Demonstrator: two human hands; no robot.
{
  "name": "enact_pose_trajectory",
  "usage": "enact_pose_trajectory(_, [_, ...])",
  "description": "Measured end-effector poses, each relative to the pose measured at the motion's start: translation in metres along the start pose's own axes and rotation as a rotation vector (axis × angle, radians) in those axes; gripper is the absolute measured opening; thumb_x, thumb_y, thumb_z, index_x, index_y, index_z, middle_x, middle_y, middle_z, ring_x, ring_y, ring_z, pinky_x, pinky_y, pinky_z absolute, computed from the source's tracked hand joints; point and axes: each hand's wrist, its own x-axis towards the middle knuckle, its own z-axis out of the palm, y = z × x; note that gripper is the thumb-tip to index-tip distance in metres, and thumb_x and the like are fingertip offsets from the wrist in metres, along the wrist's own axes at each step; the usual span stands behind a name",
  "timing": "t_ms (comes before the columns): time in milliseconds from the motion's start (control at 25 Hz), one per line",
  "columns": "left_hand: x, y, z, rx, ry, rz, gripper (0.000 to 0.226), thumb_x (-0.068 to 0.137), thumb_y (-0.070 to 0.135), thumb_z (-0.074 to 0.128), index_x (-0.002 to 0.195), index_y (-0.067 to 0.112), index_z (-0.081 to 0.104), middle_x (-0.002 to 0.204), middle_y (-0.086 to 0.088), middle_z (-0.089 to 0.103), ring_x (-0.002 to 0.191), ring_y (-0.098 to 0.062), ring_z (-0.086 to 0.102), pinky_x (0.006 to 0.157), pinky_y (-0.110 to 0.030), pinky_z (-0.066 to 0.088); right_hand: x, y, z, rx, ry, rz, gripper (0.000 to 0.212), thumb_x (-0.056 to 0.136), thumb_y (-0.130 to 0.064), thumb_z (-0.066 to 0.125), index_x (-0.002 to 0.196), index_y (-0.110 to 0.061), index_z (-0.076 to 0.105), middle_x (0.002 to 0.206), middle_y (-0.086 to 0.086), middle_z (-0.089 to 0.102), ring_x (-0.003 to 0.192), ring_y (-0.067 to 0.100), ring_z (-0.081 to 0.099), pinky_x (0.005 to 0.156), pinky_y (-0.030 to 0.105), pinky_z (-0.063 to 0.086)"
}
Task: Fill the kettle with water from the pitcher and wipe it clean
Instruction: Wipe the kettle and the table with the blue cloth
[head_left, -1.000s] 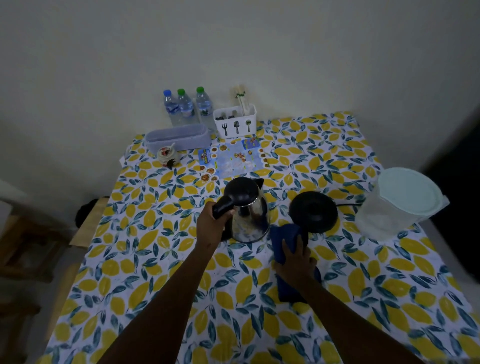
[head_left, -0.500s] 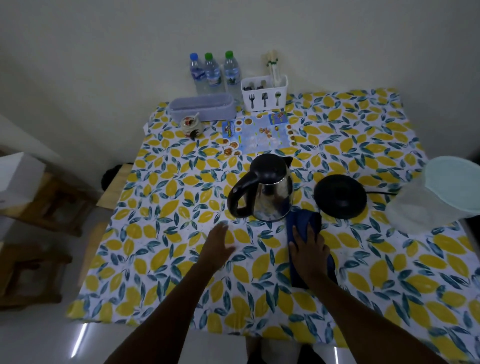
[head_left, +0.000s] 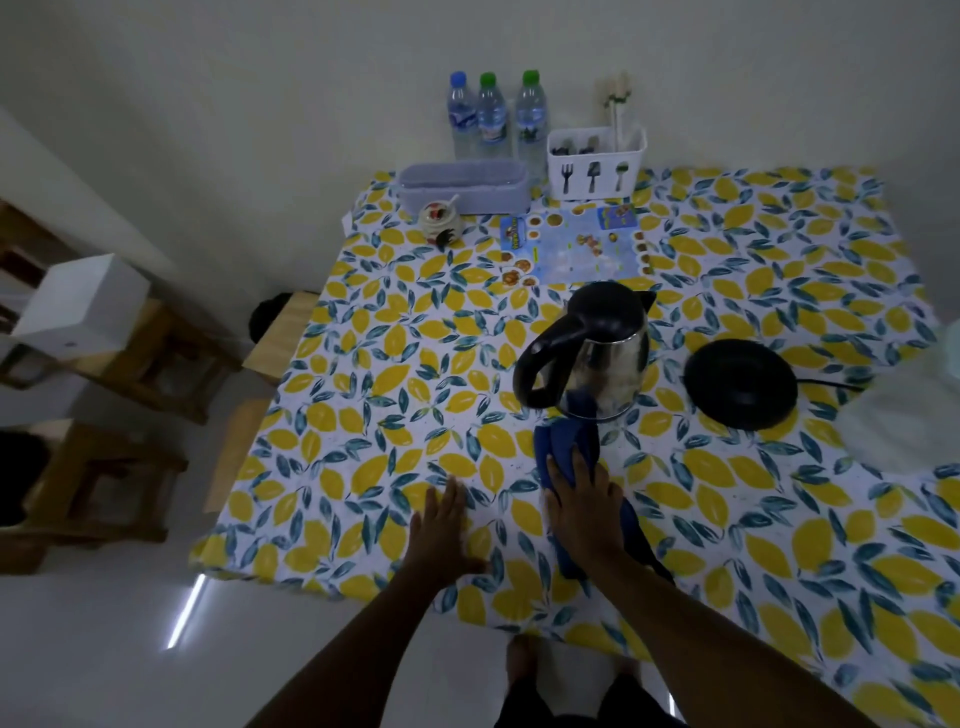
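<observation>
A table under a lemon-and-leaf printed cloth (head_left: 363, 415) stands against a pale wall, wooden stools (head_left: 104, 467) off beyond the left hand. The left hand (head_left: 441, 530) lies flat and spread on the cloth, holding nothing — half a second ago it was nearer the kettle. The right hand (head_left: 582, 514) presses flat on a dark blue wiping cloth (head_left: 566, 447), now slid leftward, whose far end touches the steel kettle with black lid and handle (head_left: 597, 358) just ahead. The round black kettle base (head_left: 740, 384) sits further right, the translucent pitcher (head_left: 904, 415) beyond it.
</observation>
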Motion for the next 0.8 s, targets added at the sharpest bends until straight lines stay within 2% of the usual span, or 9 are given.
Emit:
enact_pose_trajectory(160, [0.001, -0.001, 0.002, -0.007, 0.017, 0.014, 0.130, 0.063, 0.067, 0.072, 0.150, 0.017, -0.012, 0.158, -0.002, -0.024, 0.143, -0.034, -0.021, 0.114, -0.061, 0.006, -0.022, -0.020, 0.005, -0.047, -0.062, -0.188, 0.060, 0.069, -0.042, 0.077, 0.124, -0.027, 0.059, 0.124, 0.010, 0.064, 0.100, 0.040, 0.062, 0.069, 0.052, 0.055])
enact_pose_trajectory(280, [0.000, 0.000, 0.002, -0.022, 0.022, 0.026, 0.130, 0.064, 0.066, 0.072, 0.149, 0.016, -0.013, 0.157, -0.003, -0.024, 0.143, -0.034, -0.021, 0.114, -0.060, 0.004, -0.048, 0.007, 0.010, -0.110, -0.102, -0.278, 0.066, 0.066, -0.034, 0.080, 0.128, -0.029, 0.056, 0.125, 0.009, 0.063, 0.099, 0.039, 0.063, 0.065, 0.050, 0.056])
enact_pose_trajectory(400, [-0.001, -0.001, 0.001, -0.034, 0.017, 0.040, 0.131, 0.065, 0.066, 0.071, 0.149, 0.014, -0.015, 0.157, -0.005, -0.025, 0.143, -0.035, -0.022, 0.115, -0.060, 0.003, -0.047, 0.067, 0.010, -0.197, -0.102, -0.175, 0.074, 0.077, -0.028, 0.072, 0.142, -0.028, 0.036, 0.138, 0.015, 0.051, 0.109, 0.045, 0.054, 0.072, 0.052, 0.053])
enact_pose_trajectory(520, [-0.003, -0.001, 0.000, -0.027, 0.008, 0.044, 0.131, 0.066, 0.066, 0.071, 0.148, 0.013, -0.015, 0.155, -0.004, -0.028, 0.143, -0.036, -0.021, 0.114, -0.060, 0.004, -0.030, 0.116, -0.009, -0.188, -0.032, 0.178, 0.063, 0.081, -0.024, 0.069, 0.139, -0.023, 0.043, 0.136, 0.019, 0.051, 0.100, 0.045, 0.055, 0.068, 0.050, 0.054])
enact_pose_trajectory(640, [-0.004, 0.001, -0.001, -0.020, 0.004, 0.038, 0.131, 0.066, 0.066, 0.071, 0.148, 0.012, -0.015, 0.157, -0.006, -0.024, 0.143, -0.036, -0.020, 0.114, -0.060, 0.004, -0.015, 0.120, -0.021, -0.065, 0.008, 0.361, 0.056, 0.095, -0.032, 0.049, 0.146, -0.027, 0.026, 0.151, 0.013, 0.031, 0.119, 0.042, 0.042, 0.087, 0.052, 0.047])
enact_pose_trajectory(720, [-0.005, 0.002, -0.002, -0.015, 0.004, 0.035, 0.131, 0.066, 0.066, 0.071, 0.149, 0.011, -0.015, 0.158, -0.007, -0.023, 0.143, -0.037, -0.019, 0.115, -0.059, 0.005, -0.012, 0.093, -0.017, -0.024, 0.019, 0.326, 0.058, 0.095, -0.035, 0.046, 0.147, -0.029, 0.020, 0.154, 0.011, 0.024, 0.126, 0.041, 0.036, 0.092, 0.051, 0.043])
enact_pose_trajectory(800, [-0.005, 0.002, -0.003, -0.007, 0.006, 0.035, 0.130, 0.066, 0.066, 0.070, 0.149, 0.011, -0.014, 0.158, -0.007, -0.023, 0.143, -0.037, -0.018, 0.114, -0.060, 0.006, -0.024, 0.052, -0.010, -0.070, 0.043, 0.134, 0.064, 0.086, -0.034, 0.062, 0.143, -0.028, 0.034, 0.146, 0.013, 0.040, 0.117, 0.044, 0.047, 0.084, 0.052, 0.048])
